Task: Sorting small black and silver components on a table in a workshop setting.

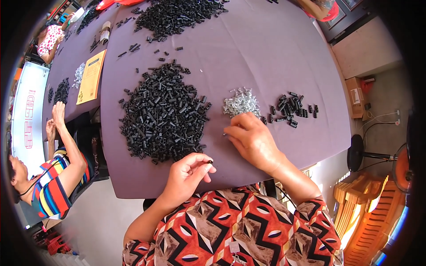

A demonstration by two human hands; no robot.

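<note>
My left hand (188,175) is closed near the table's front edge, pinching a small black plastic tube (210,162) between thumb and fingers. To its right, my right hand (253,138) reaches over the table, with thumb and forefinger pressed together on a tiny metal piece (225,134). Just beyond the right fingers lies a small heap of shiny silver metal pieces (242,102). Left of it spreads a large pile of short black plastic tubes (164,113). A smaller group of black pieces (290,106) lies to the right of the silver heap.
The table has a purple-grey cloth (275,53). Another black pile (177,17) lies at the far side. At left, a co-worker in a striped shirt (57,181) handles black pieces beside a yellow envelope (92,76). Stacked orange plastic stools (368,213) and a fan (401,166) stand at right.
</note>
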